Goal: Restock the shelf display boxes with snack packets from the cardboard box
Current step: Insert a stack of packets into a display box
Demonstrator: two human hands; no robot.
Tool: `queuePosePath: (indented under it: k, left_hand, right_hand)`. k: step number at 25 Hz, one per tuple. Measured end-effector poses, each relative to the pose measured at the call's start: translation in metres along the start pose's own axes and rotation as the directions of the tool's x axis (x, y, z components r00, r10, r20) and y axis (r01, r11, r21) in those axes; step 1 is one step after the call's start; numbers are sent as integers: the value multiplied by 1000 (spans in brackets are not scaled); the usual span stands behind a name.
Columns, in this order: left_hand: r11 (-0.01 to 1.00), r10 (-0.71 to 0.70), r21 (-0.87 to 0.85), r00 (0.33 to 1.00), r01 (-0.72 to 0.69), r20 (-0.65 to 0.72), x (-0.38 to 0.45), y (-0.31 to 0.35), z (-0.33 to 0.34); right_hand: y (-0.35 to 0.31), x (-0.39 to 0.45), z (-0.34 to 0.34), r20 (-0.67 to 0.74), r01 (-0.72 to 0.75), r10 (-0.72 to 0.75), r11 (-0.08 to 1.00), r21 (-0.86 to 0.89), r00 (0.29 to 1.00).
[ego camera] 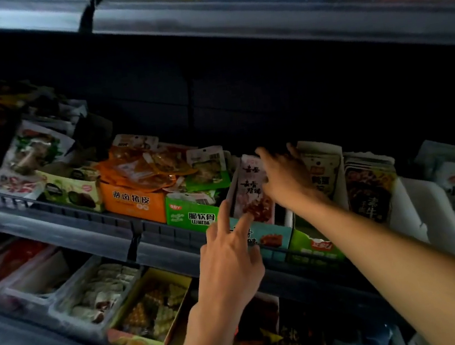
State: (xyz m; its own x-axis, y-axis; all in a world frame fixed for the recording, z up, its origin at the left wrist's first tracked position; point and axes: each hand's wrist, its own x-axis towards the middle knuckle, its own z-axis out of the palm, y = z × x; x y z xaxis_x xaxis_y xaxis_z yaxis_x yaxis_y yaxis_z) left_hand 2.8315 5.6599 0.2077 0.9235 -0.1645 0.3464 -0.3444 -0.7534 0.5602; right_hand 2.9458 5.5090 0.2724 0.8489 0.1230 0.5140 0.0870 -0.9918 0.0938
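Note:
Pink-and-white snack packets (251, 189) stand tilted in a teal display box (274, 236) on the middle shelf. My right hand (284, 179) reaches into that box behind the pink packets, with white packets (323, 172) on its right. Its fingers are spread, the tips lost in the dark, and I see no packet pinched in it. My left hand (231, 260) hovers in front of the teal box with two fingers raised; their tips are at the lower edge of the pink packets. It holds nothing. No cardboard box is in view.
Orange (134, 202) and green (193, 215) display boxes of packets stand left of the teal one, and dark packets (371, 183) stand to the right. The shelf rail (53, 211) runs along the front. Trays of snacks (98, 297) fill the lower shelf, under another shelf (258, 16).

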Motion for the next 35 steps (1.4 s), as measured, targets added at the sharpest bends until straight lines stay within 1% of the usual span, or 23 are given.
queuePosePath:
  k: [2, 5, 6, 8, 11, 13, 15, 16, 17, 18, 19, 21, 22, 23, 25, 26, 28, 29, 31, 32, 33, 34, 35]
  left_hand:
    - [1000, -3, 2, 1000, 3, 3, -1, 1, 0]
    - [1000, 2, -1, 1000, -2, 17, -2, 1, 1]
    - [1000, 12, 3, 1000, -12, 10, -2, 2, 1]
    - [1000, 17, 2, 1000, -17, 8, -1, 2, 0]
    - [1000, -18, -20, 1000, 18, -11, 0, 3, -3]
    - [998, 15, -62, 984, -27, -180, -1, 11, -10]
    - [962, 96, -202, 921, -183, -378, -2, 30, -25]
    - [921, 125, -294, 907, -257, -402, -3, 45, -34]
    - [861, 159, -416, 931, -293, -328, -8, 63, -43]
    - [799, 208, -539, 963, -269, -172, -14, 84, -49]
    - [730, 284, -655, 958, -195, 30, -24, 107, -50]
    - [549, 416, -831, 836, 84, 359, -50, 149, -34]
    - [455, 433, -865, 796, 213, 423, -63, 165, -19]
    - [384, 403, -880, 807, 279, 432, -77, 184, -2]
    - [356, 269, -881, 869, 311, 416, -99, 216, 35]
    - [361, 224, -867, 871, 343, 438, -108, 231, 50]
    - [335, 163, -838, 850, 430, 501, -119, 259, 67]
    - [269, 144, -832, 834, 485, 532, -120, 273, 73]
    - [138, 230, -799, 766, 585, 600, -118, 295, 74]
    - [148, 314, -778, 717, 610, 622, -117, 310, 75]
    - [224, 379, -784, 689, 579, 618, -119, 327, 81]
    - [314, 399, -797, 691, 515, 603, -122, 345, 89]
    - [382, 390, -809, 716, 446, 579, -126, 364, 99]
  right_hand:
    - [-3, -1, -1, 74, -30, 26, 998, 56, 997]
    - [-3, -1, -5, 218, -30, 27, 999, 13, 976]
    - [-4, -2, -7, 231, -43, 27, 997, 67, 973]
    - [-2, -5, -18, 179, -105, 60, 962, 250, 982]
    - [19, -18, -45, -58, -117, 159, 889, 443, 986]
    - [45, -37, -74, -105, -46, 129, 819, 572, 986]
    - [71, -68, -111, -14, 9, 2, 696, 718, 1000]
    - [83, -89, -131, 52, -7, -52, 635, 773, 997]
    - [94, -112, -150, 109, -49, -74, 560, 827, 991]
    - [103, -136, -167, 143, -98, -61, 464, 880, 988]
    - [114, -159, -179, 157, -139, -19, 369, 919, 987]
    - [131, -202, -190, 141, -164, 108, 248, 955, 984]
    - [136, -221, -190, 124, -161, 179, 212, 964, 976]
    - [144, -241, -189, 103, -159, 280, 184, 970, 954]
    - [160, -277, -185, 80, -172, 514, 133, 976, 854]
    - [169, -293, -185, 78, -183, 600, 117, 976, 796]
    - [191, -317, -189, 40, -190, 698, 139, 972, 715]
    - [204, -328, -194, 6, -195, 730, 175, 965, 684]
    - [227, -342, -205, -59, -208, 752, 256, 944, 657]
    - [238, -349, -212, -107, -217, 752, 319, 923, 651]
    - [249, -356, -215, -151, -227, 751, 375, 899, 643]
    - [259, -364, -216, -178, -237, 761, 401, 885, 624]
    - [269, -372, -216, -175, -236, 788, 376, 896, 590]
